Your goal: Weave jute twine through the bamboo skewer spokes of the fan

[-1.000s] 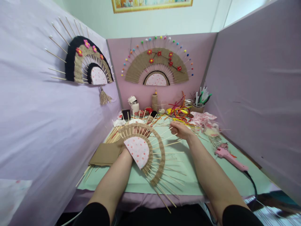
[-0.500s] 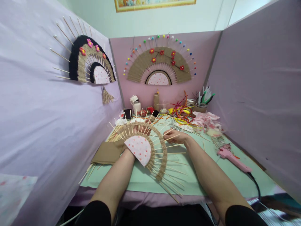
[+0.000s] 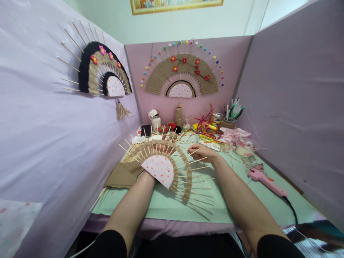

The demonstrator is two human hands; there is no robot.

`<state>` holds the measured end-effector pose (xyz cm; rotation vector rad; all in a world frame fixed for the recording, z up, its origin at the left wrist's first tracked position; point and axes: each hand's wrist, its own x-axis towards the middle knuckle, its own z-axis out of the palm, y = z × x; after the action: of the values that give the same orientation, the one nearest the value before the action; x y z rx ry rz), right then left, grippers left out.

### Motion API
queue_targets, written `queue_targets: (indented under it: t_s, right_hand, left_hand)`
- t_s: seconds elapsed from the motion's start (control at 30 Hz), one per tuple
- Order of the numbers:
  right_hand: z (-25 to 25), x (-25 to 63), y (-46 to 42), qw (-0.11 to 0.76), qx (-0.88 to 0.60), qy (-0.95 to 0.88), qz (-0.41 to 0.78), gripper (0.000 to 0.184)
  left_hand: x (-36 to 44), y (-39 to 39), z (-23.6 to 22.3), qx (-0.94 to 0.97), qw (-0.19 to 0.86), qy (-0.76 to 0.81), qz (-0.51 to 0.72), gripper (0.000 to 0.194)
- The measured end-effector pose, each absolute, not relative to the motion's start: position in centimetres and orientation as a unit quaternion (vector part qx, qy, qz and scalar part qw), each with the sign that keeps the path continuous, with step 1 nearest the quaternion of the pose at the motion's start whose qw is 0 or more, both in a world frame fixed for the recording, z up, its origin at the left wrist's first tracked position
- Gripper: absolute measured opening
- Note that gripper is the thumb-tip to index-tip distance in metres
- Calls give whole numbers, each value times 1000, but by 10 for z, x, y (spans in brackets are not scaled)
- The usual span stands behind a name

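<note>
Supporting fan (image 3: 158, 169) above table (image 3: 161, 210), left hand (image 3: 166, 148) behind, finger state unclear.
Holding right hand (image 3: 201, 152) with fingers curled together by sticks (image 3: 201, 177); cannot tell if clamping any. Possibly risking bent sticks or slipping weave (image 3: 189, 173) from pulling unevenly.

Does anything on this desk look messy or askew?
The back right looks messy: red and yellow strands lie tangled beside a crumpled pink cloth. The woven fan tilts, but the left hand is behind it, apparently holding it. No clear spill or damage shows.
</note>
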<state>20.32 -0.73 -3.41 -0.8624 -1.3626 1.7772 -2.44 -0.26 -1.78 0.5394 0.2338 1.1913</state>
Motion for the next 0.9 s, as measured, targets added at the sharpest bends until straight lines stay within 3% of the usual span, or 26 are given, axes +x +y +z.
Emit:
queue_targets:
  t_s: [0.53,0.9]
  right_hand:
    - [-33,203,-10,355,-338,-527,694,31]
    - [-30,202,-12,352,-344,-536,686,32]
  left_hand:
    - [-22,4,-20,262,759,90,590,33]
    - [-24,-7,-11,273,799,63,533,32]
